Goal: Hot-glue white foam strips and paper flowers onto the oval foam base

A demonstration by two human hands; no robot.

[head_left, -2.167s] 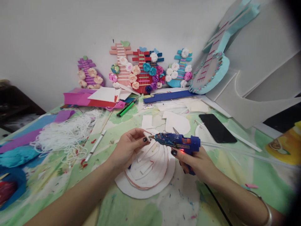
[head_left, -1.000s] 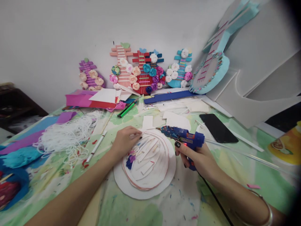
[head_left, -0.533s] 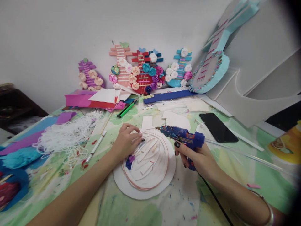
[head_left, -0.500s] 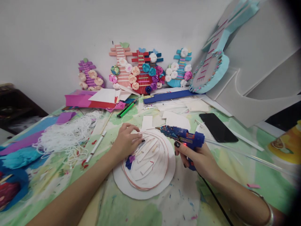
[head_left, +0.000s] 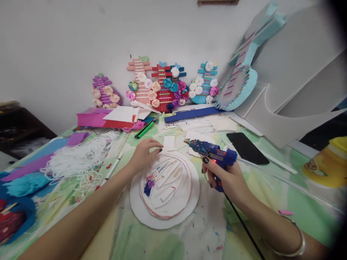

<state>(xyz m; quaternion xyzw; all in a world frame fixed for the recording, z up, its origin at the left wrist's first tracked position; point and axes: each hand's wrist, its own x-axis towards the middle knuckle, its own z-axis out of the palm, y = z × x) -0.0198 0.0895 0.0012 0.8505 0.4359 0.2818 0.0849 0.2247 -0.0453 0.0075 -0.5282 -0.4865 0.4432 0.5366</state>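
Note:
A blue glue gun (head_left: 217,153) with a small red light is gripped in my right hand (head_left: 223,173), its nozzle pointing left above the table. In front of me lies a round white board (head_left: 189,207) with a narrow neck at its far end. On it rests a white disc (head_left: 159,207) edged with a reddish line, carrying white strips and a purple scrap (head_left: 148,187). My left hand (head_left: 145,153) hovers at the disc's upper left edge, fingers bent and thumb apart from them, with nothing visible in between.
White string (head_left: 81,155) is heaped at the left, near a pen (head_left: 112,168). Behind are a green cutter (head_left: 146,128) and decorated paper guitars (head_left: 164,86) against the wall. A black phone (head_left: 247,147) and a yellow-lidded container (head_left: 326,162) are on the right.
My left hand has lifted off the disc's strips toward the neck, its thumb moving up. The glue gun has shifted slightly relative to the board, still in my right hand. The camera view has tilted slightly.

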